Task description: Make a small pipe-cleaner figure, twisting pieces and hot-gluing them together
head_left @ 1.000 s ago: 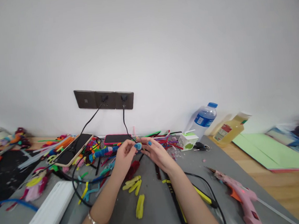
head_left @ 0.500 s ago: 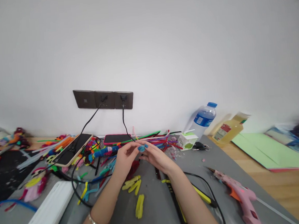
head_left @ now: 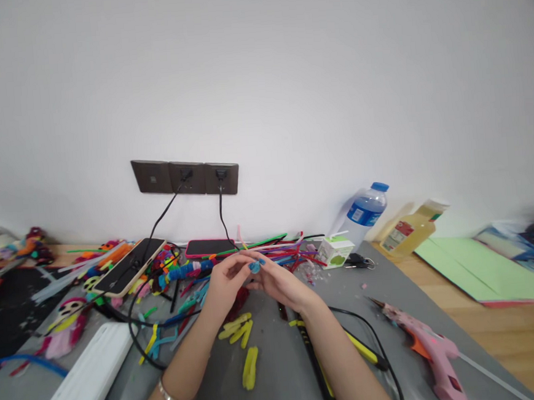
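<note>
Craft piece (head_left: 254, 267), small and light blue, sits between your two hands over the middle of the worktop (head_left: 282, 387), its outline hard to part from your blue nails. Your left hand (head_left: 226, 283) appears to pinch it between thumb and index finger, while the fingers of your right hand (head_left: 279, 280) curl against it from the other side; whether they grip it too, I cannot tell. A second ago it stood plainer in sight; your hands have since closed around it and hide most of it, so it looks better steadied but harder for you to check. Just below your hands lies a dark-red fuzzy piece (head_left: 239, 302), and nearer you, loose yellow pieces (head_left: 249, 369), unmoved. Behind your fingers runs a bundle of pipe cleaners (head_left: 277, 242). A hand tool (head_left: 313, 358) with black-and-yellow handles lies partly beneath your right forearm, and farther right rests your pink glue gun (head_left: 439, 359). Off to your left is a phone (head_left: 129, 269).
</note>
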A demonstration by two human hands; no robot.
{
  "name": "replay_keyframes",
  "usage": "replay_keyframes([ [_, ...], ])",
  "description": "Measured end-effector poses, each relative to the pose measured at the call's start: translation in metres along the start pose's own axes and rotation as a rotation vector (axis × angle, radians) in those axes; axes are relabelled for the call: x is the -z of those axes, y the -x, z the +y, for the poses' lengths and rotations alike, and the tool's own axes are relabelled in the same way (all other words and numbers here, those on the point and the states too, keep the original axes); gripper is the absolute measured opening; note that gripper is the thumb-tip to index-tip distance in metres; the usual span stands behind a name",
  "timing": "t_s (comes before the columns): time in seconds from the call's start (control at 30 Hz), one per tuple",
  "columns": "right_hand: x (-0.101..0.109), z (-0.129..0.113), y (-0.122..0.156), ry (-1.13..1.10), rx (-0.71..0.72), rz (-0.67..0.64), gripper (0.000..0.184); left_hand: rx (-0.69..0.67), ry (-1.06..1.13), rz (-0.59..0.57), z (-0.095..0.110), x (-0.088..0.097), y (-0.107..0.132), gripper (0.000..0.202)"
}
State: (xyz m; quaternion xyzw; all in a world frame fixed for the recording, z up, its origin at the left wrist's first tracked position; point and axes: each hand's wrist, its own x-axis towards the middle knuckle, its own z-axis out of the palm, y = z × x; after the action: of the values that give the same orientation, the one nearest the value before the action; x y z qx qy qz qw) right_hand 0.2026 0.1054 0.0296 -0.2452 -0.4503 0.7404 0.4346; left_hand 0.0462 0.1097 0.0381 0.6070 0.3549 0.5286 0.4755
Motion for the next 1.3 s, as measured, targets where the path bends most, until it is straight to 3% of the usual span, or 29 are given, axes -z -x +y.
replay_keyframes([
  [0.17,-0.0006,-0.0007,0.0015,-0.019,-0.005,0.004,0.044,-0.005,0.008,-0.013,-0.0021,-0.0001,0.0005,0.016],
  [1.3,0.0006,0.0002,-0.0006,-0.002,0.017,-0.021,0.032,-0.021,0.000,-0.028,0.0019,0.0009,0.0010,0.013],
])
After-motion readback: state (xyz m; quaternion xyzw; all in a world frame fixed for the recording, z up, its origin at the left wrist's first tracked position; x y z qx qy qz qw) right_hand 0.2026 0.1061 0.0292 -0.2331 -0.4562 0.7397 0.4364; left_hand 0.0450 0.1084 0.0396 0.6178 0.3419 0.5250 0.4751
